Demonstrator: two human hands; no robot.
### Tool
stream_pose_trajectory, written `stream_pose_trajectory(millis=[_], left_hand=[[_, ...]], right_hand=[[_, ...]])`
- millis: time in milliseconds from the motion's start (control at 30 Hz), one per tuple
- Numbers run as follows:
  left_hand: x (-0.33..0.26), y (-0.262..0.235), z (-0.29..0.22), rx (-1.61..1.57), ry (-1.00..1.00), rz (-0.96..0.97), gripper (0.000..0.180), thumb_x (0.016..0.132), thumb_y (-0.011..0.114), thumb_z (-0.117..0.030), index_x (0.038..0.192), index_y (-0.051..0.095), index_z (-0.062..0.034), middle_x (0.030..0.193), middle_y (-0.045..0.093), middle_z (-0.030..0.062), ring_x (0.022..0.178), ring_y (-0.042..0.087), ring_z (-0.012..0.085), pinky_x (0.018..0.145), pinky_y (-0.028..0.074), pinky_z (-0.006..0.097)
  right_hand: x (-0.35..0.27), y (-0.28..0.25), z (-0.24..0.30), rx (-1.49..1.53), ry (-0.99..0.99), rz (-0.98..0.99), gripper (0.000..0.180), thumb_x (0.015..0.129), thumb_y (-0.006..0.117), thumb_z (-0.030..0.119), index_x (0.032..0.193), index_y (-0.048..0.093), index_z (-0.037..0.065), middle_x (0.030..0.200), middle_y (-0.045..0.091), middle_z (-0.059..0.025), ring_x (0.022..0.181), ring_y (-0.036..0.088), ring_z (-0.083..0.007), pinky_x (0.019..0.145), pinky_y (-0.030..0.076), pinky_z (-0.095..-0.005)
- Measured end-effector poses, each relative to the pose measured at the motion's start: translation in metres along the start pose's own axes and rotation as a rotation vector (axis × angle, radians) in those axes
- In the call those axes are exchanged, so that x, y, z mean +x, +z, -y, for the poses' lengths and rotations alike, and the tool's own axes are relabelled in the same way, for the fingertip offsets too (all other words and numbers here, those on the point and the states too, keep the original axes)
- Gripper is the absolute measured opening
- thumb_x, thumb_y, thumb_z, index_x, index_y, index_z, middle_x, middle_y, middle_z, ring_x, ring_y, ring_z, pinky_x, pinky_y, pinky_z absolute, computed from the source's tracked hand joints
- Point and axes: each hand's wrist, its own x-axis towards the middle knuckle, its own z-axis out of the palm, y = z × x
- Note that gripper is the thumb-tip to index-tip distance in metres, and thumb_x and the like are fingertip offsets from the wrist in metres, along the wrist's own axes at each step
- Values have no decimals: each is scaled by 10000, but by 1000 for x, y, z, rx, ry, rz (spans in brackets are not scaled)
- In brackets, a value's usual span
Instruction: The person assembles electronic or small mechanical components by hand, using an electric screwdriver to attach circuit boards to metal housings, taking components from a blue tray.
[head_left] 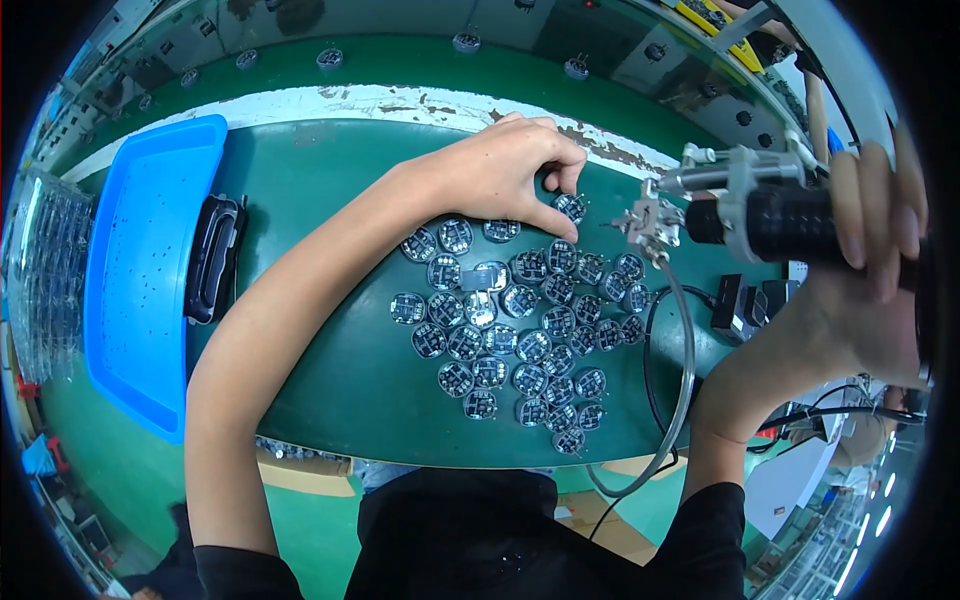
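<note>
My left hand (505, 175) reaches across the green work surface, its thumb and curled fingers closed around one small round circuit-board part (570, 207). Below that hand several similar round parts (502, 341), with dark boards and metallic rims, lie in a loose cluster. On the right, my right hand (872, 225) has its fingers wrapped round a black cylindrical tool (790, 222). A silvery metal nozzle assembly (648, 220) at the tool's front end points toward the held part, with a gap between them. My right palm is partly hidden behind the fingers.
A blue tray (150, 270) stands at the left, beside a black molded holder (212, 258). A clear hose (684, 400) hangs from the nozzle past the near edge. Small black boxes (738, 305) sit at the right. Beyond the worn white ledge (330, 103), a green belt carries more round parts.
</note>
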Motion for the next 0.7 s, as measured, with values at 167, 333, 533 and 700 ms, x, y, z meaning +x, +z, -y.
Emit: stream_pose_trajectory(millis=[167, 333, 533, 700], left_hand=[[-2, 2, 4, 4, 29, -28, 382, 693, 859, -283, 793, 570, -55, 759, 538, 28, 846, 526, 202, 816, 401, 359], [-1, 3, 3, -2, 13, -15, 386, 683, 865, -273, 783, 567, -49, 748, 528, 26, 838, 518, 206, 804, 399, 361], [-2, 4, 5, -17, 6, -15, 387, 680, 866, -268, 773, 567, -42, 747, 531, 31, 833, 517, 211, 796, 400, 364], [-1, 4, 3, -38, -18, 2, 384, 679, 867, -272, 778, 577, -40, 749, 534, 35, 832, 519, 212, 789, 403, 355]], right_hand=[[6, -1, -27, 69, 120, -54, 520, 877, 610, 546, 959, 477, 50, 808, 477, -23, 527, 456, -45, 571, 370, -212], [7, -8, -28, 68, 145, -30, 596, 839, 600, 630, 963, 474, 60, 809, 487, -27, 519, 466, -49, 570, 381, -210], [6, -6, -31, 68, 163, -26, 546, 868, 596, 588, 965, 479, 64, 813, 491, -27, 524, 483, -45, 579, 392, -213], [6, -10, -36, 116, 176, 0, 540, 875, 591, 576, 965, 479, 56, 802, 488, -26, 519, 475, -47, 577, 389, -214]])
